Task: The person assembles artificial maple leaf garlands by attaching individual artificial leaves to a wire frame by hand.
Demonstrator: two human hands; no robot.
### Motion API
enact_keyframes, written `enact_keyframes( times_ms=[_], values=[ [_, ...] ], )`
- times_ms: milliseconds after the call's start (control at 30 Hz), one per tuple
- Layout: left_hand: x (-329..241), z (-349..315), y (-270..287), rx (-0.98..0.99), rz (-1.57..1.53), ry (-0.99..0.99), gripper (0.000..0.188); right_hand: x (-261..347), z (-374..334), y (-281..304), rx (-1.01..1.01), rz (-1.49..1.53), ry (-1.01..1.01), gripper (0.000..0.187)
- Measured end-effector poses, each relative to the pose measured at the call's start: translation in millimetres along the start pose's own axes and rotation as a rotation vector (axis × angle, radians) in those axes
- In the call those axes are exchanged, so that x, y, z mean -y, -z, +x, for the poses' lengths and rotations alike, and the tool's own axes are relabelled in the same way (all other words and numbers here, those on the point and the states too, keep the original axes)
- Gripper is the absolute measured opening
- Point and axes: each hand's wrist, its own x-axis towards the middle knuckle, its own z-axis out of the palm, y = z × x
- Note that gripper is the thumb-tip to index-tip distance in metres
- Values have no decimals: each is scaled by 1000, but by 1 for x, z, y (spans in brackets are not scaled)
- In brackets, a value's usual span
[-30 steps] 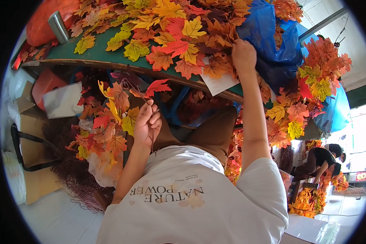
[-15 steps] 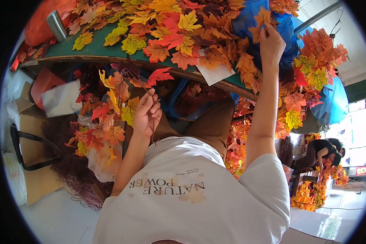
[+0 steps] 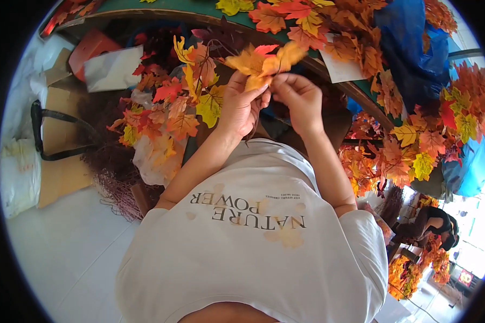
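My left hand is closed in a pinch on a thin dark stem, which hangs below the fingers toward my lap. Close beside it my right hand pinches an orange artificial maple leaf, slightly blurred. The leaf's base meets the stem at my left fingertips, and the exact join is hidden by the fingers. A red leaf shows just behind the orange one. To the left of my hands hangs a bunch of red, orange and yellow artificial leaves.
A green-topped table bearing loose leaves runs across the far side. A blue plastic bag lies at its right, above a hanging leaf garland. At left are a cardboard box and dark twigs. Another person bends over leaves at far right.
My right hand has come back from the table's far right with an orange leaf and met my left hand. My view has shifted, so the table sits higher in the picture.
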Motion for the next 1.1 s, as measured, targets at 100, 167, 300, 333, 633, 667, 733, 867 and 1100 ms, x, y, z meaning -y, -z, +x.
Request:
enact_keyframes(
  times_ms=[100,167,300,333,633,667,733,867,1100],
  values=[
    [-2,-1,6,38,21,-23,33,-16,-10,-4,-15,-68,54,10],
    [-2,-3,2,41,67,-39,33,-15,-10,3,18,-51,136,8],
    [-6,-10,-4,50,188,-62,31,-11,-5,13,-110,428,-8,5],
    [-6,-10,-6,49,190,-56,31,-13,-4,12,-115,430,-10,5],
    [1,-9,-6,11,219,-32,32,-30,-10,-2,9,602,-75,7],
    [1,-9,-5,16,217,-36,31,-30,-12,-1,108,540,-24,10],
    [1,-10,-4,19,216,-34,31,-28,-15,-2,101,521,-47,9],
    [2,-11,-3,13,249,-16,31,-29,-17,-1,73,475,6,14],
    [4,-14,-5,8,345,-13,35,-44,-12,7,-144,795,-231,13]
  ],
)
